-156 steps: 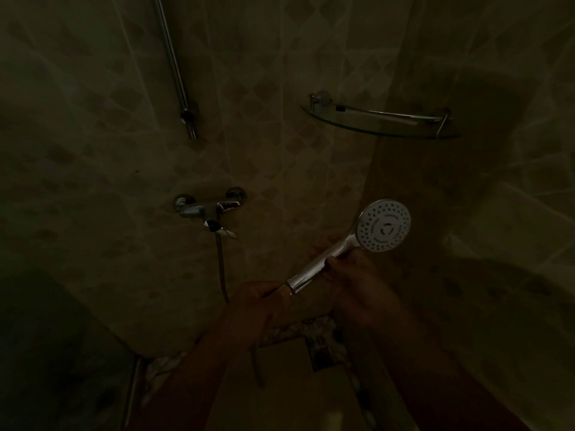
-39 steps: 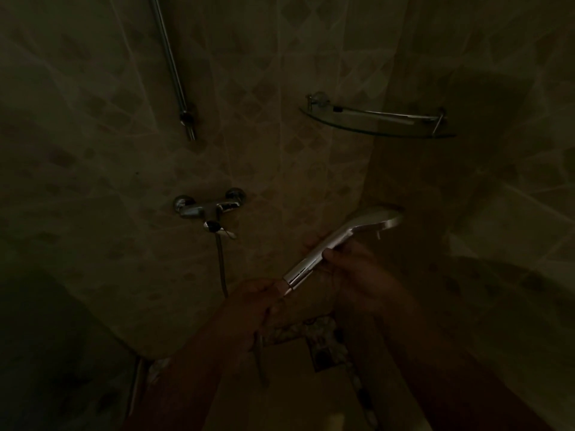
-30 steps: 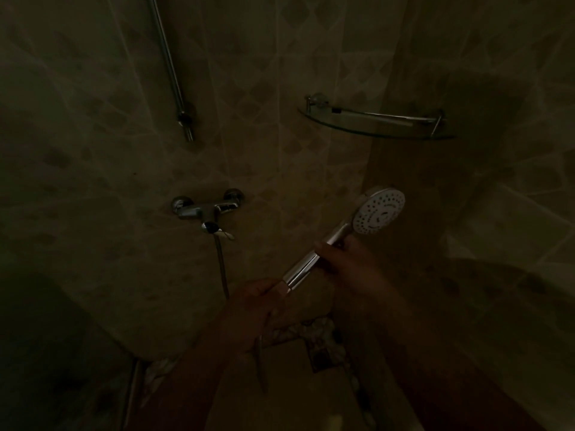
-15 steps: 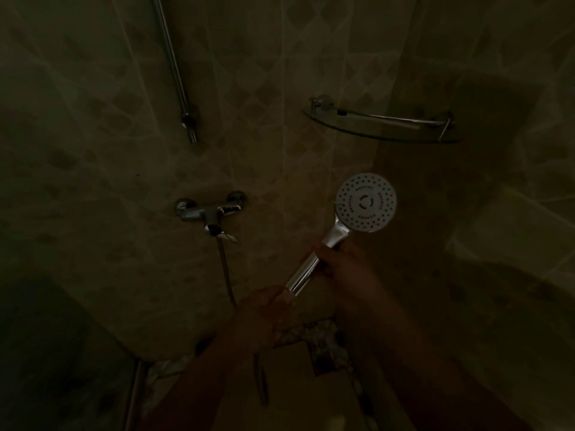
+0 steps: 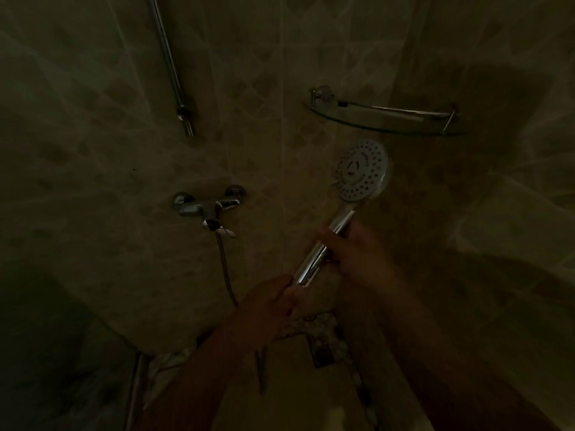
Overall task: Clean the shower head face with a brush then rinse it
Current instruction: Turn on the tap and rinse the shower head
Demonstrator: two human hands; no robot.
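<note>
Dim shower stall, tiled walls; detail is poor.

Far left, high: slide rail (image 5: 172, 65) on the wall, its lower end free and holding nothing. The head is off its mount, presumably so the face can be reached.

Below it: mixer tap (image 5: 209, 208), with the hose (image 5: 224, 269) hanging from its outlet and running down behind the arms. No water visible at the tap or the head.

Left hand (image 5: 270, 303): fingers curled round the bottom end of the handle, about where the hose joins. Judged to be steadying the base and taking up hose slack.

Right hand (image 5: 357, 253): gripping the handle mid-length, thumb laid along the chrome. This looks like the hand that sets the angle.

Shower head (image 5: 361, 175): held up in front of the wall corner, between tap and shelf, handle slanting up to the right. The white nozzle face is turned toward the camera, likely for inspection before scrubbing.

Upper right: glass corner shelf (image 5: 382, 118) with a chrome rail, just above the head and not touching it. Cannot tell if anything lies on it.

No brush seen anywhere. Both hands are occupied, so one must let go to fetch it. Brushing and rinsing judged not yet begun.
</note>
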